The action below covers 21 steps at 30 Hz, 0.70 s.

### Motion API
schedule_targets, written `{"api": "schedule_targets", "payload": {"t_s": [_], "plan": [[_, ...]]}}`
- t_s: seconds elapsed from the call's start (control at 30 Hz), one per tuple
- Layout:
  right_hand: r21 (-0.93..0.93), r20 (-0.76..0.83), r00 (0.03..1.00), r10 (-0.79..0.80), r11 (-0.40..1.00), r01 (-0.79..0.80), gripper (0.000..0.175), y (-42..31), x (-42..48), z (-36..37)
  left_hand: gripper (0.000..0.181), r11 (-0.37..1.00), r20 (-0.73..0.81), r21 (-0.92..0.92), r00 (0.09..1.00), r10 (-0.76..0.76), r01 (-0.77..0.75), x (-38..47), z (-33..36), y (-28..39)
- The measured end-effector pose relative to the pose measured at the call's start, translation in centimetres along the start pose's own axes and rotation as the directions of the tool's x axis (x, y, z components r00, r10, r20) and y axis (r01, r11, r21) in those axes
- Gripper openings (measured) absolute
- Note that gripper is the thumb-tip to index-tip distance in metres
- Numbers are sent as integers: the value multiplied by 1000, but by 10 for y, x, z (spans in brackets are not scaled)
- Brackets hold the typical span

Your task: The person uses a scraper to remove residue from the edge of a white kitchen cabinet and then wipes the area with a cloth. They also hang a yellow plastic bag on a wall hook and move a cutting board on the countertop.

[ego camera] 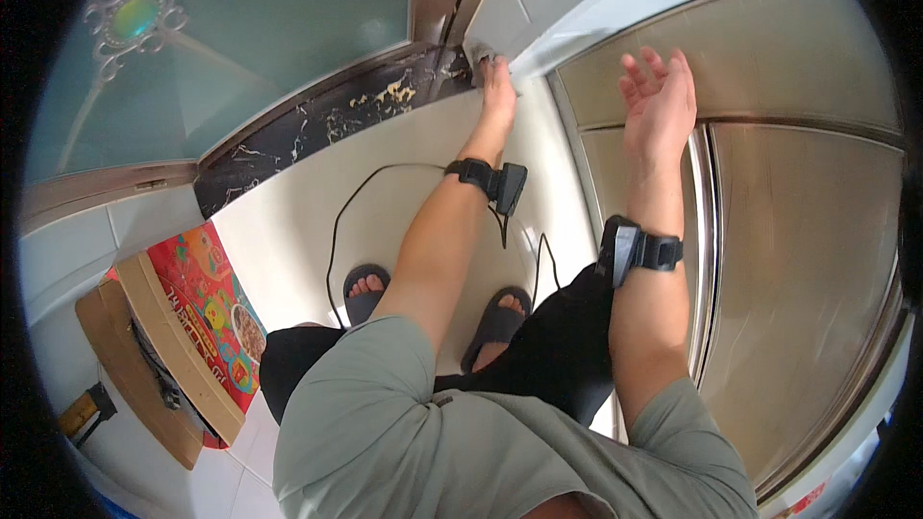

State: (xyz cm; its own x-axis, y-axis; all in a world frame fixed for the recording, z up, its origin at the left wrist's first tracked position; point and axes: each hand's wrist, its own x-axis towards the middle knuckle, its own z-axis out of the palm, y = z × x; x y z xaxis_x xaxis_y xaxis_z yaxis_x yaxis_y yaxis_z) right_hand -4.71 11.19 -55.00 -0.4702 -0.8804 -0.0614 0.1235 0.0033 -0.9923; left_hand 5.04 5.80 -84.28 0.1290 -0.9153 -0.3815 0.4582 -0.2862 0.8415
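My left hand [496, 90] presses a grey cloth [477, 56] into the corner where the black marble threshold [310, 122] meets the white tiled wall [505, 3]. Its fingers partly cover the cloth. To the right, my right hand [657, 112] is raised with the palm turned up and the fingers apart, holding nothing. It hovers before brushed, metal-look cabinet doors [800, 245]; whether it touches them I cannot tell. Each wrist wears a black strap with a small device, the left one [508, 187] and the right one [626, 252].
A frosted glass door [303, 7] with a jewelled ornament [135, 17] stands beyond the threshold. A thin black cable [337, 231] loops over the pale floor [288, 259] around my slippered feet. At left sits an opened, printed cardboard box [216, 310], near a tool with a yellowish handle [78, 414].
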Motion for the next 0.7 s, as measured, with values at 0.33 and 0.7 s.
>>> {"api": "schedule_targets", "payload": {"t_s": [0.33,0.7], "plan": [[43,-4,999,-33,999,33,54,-6,-1,1,70,950,-22,-299,996,91,-93,-96,38,70],[252,-97,983,-158,951,178,49,-13,-7,3,68,845,237,-533,953,191,-36,-210,114,127]]}}
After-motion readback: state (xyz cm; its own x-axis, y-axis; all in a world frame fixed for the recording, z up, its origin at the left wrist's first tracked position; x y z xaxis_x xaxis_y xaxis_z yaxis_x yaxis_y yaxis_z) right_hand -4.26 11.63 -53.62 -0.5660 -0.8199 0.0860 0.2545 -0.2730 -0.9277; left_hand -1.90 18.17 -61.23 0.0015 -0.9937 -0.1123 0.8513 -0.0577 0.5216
